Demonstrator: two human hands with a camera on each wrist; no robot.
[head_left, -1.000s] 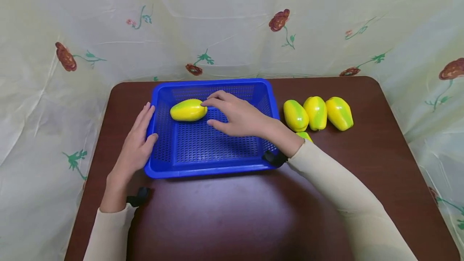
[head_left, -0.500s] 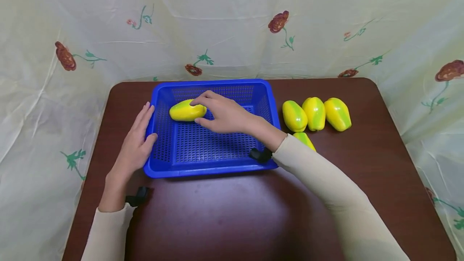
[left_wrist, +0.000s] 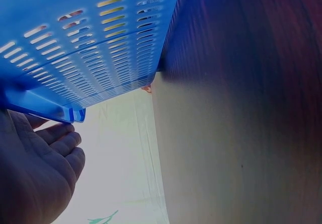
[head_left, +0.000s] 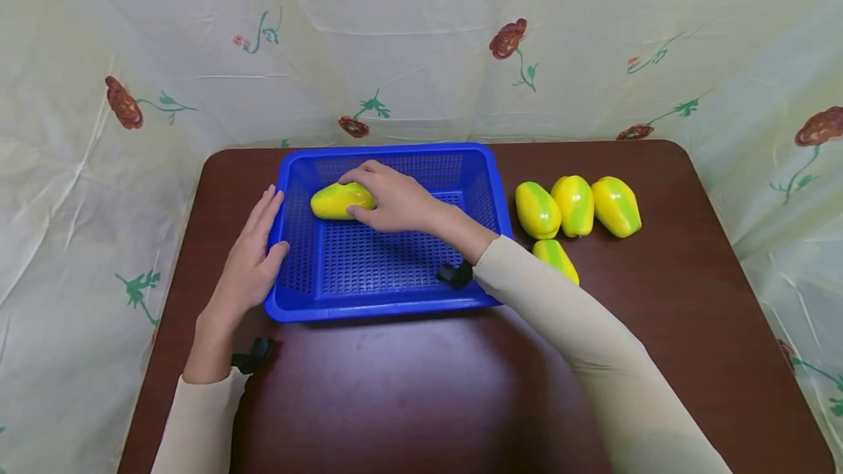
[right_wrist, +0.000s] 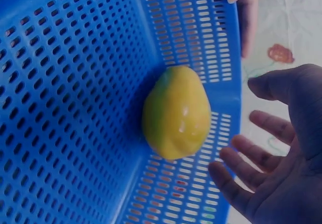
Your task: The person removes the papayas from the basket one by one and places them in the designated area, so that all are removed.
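Observation:
A glossy yellow-green papaya (head_left: 332, 202) lies on its side inside the blue plastic basket (head_left: 388, 311), toward the back left. My right hand (head_left: 395, 200) reaches over the basket, thumb and fingers spread at the papaya's right end. In the right wrist view, the fingers of that hand (right_wrist: 282, 168) are apart and uncurled, with the papaya (right_wrist: 177, 114) beyond them. My left hand (head_left: 246, 262) rests along the basket's left rim with fingers straight. From the left wrist, this hand (left_wrist: 45, 158) shows just below the basket's slotted wall (left_wrist: 95, 43).
Right of the basket, three papayas (head_left: 574, 205) lie in a row on the brown table (head_left: 665, 298). Another papaya (head_left: 556, 260) sits nearer, partly behind the right sleeve. A flowered curtain (head_left: 421, 42) hangs behind the table.
My right hand has moved left and closer around the right end of the papaya in the basket. The near papaya at right shows more from behind the sleeve. My left hand stays put.

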